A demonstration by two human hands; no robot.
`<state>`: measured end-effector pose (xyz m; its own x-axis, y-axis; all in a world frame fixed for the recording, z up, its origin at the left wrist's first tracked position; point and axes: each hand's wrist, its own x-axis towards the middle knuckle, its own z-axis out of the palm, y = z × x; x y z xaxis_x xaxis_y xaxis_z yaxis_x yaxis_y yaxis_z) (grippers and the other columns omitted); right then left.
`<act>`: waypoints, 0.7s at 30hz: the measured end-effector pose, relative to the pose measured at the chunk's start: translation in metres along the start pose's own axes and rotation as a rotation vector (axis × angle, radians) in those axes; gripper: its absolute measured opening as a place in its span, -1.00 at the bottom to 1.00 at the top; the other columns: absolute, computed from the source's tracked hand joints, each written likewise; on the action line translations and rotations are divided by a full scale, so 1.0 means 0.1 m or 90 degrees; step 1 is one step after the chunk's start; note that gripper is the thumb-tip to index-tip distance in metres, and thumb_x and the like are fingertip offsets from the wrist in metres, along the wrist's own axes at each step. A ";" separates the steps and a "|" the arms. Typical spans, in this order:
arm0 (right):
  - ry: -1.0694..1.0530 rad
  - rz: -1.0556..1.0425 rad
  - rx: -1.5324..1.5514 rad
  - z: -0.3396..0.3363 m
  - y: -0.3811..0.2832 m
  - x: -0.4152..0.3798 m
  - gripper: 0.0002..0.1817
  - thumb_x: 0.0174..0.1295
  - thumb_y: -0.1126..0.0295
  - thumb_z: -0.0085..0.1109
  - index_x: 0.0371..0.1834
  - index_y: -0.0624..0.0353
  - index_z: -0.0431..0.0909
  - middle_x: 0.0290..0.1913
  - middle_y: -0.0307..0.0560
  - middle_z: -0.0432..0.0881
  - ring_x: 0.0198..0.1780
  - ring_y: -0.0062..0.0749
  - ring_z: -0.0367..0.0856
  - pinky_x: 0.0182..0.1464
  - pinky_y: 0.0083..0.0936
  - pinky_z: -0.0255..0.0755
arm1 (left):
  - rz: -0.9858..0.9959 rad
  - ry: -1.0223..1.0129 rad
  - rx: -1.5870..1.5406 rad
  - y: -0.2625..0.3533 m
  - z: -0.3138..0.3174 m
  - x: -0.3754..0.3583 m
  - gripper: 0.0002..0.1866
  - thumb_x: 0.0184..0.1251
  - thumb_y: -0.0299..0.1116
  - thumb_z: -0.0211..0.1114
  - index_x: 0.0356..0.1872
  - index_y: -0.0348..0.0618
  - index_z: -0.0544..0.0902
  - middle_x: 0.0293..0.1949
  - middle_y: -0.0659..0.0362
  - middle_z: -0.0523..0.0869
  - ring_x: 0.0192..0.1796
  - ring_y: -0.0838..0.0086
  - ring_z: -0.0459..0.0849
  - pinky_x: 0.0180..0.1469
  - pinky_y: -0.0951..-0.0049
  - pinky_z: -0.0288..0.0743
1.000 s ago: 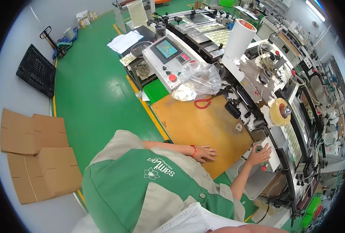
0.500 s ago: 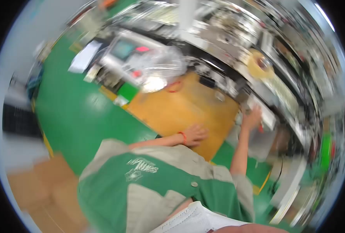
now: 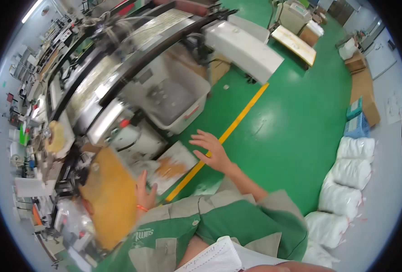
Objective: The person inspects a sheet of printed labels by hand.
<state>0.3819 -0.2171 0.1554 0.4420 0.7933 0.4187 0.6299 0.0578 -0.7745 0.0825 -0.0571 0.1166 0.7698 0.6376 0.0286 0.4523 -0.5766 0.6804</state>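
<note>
My left hand [image 3: 145,194], with a red band at its wrist, is held open beside the right edge of an orange-yellow tabletop [image 3: 108,195]. Nothing shows in its fingers. My right hand [image 3: 213,152] is raised over the green floor with its fingers spread, holding nothing. Between the hands and the machine lies a pale flat board or panel [image 3: 178,156] with a brown patch on it. Just beyond stands a grey plastic bin [image 3: 185,119] with a clear bag or liquid-like grey content inside, too blurred to make out.
A long machine frame [image 3: 133,63] runs across the upper left, with a white cover [image 3: 244,50] at its end. Clear plastic bags [image 3: 74,217] sit at the table's left. White sacks [image 3: 343,199] line the right wall below a blue crate [image 3: 357,126]. A yellow line [image 3: 237,120] crosses the floor.
The view has swung to the right, bringing the bin, floor and sacks into sight. My right hand has left the machine's side, and my left hand has lifted off the tabletop.
</note>
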 end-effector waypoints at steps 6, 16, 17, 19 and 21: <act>0.384 0.298 -0.025 -2.37 1.62 -0.53 -0.82 0.13 0.59 0.12 -0.19 0.22 0.59 -0.17 -0.05 0.64 -0.08 -0.27 0.60 0.01 -0.48 0.42 | -0.029 -0.202 -0.319 2.15 1.98 1.73 -0.56 0.25 -0.43 0.20 0.18 -0.13 0.47 0.10 0.12 0.58 0.09 0.34 0.57 0.12 0.41 0.42; 0.115 -0.004 -0.140 -4.81 3.82 2.53 -0.77 0.11 0.53 0.16 -0.13 0.15 0.57 -0.15 -0.01 0.60 -0.09 -0.12 0.56 -0.03 -0.36 0.41 | -0.032 -0.091 -0.408 3.82 2.70 3.37 -0.57 0.26 -0.48 0.12 0.18 -0.28 0.43 0.15 0.07 0.53 0.16 0.36 0.53 0.23 0.37 0.32; 0.033 0.005 -0.250 -4.98 4.16 2.68 -0.74 0.13 0.45 0.16 -0.08 0.13 0.55 -0.13 -0.01 0.60 -0.08 -0.10 0.56 -0.02 -0.32 0.42 | -0.037 -0.046 -0.464 3.98 2.84 3.64 -0.57 0.26 -0.49 0.09 0.18 -0.31 0.43 0.13 0.06 0.54 0.16 0.36 0.52 0.22 0.37 0.31; -0.167 0.109 -0.420 -5.67 5.35 2.79 -0.65 0.15 0.29 0.16 0.02 0.08 0.52 -0.07 -0.02 0.60 -0.03 -0.08 0.55 0.00 -0.27 0.43 | -0.012 -0.033 -0.574 4.50 3.42 4.67 -0.58 0.26 -0.49 0.09 0.17 -0.31 0.43 0.12 0.06 0.54 0.15 0.36 0.53 0.20 0.38 0.32; -0.326 0.335 -0.472 -6.38 6.66 2.06 -0.53 0.16 0.11 0.16 0.12 0.05 0.50 0.09 0.02 0.55 0.12 -0.07 0.50 0.14 -0.27 0.40 | 0.058 -0.038 -0.646 4.91 3.77 5.37 -0.59 0.25 -0.50 0.10 0.15 -0.30 0.45 0.11 0.06 0.55 0.13 0.37 0.53 0.16 0.40 0.34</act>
<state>1.2995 -0.4020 0.0284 0.5599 0.7823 -0.2728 0.7469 -0.6191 -0.2426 0.8879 -0.1902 0.1905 0.8159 0.5705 0.0940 -0.1831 0.1006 0.9779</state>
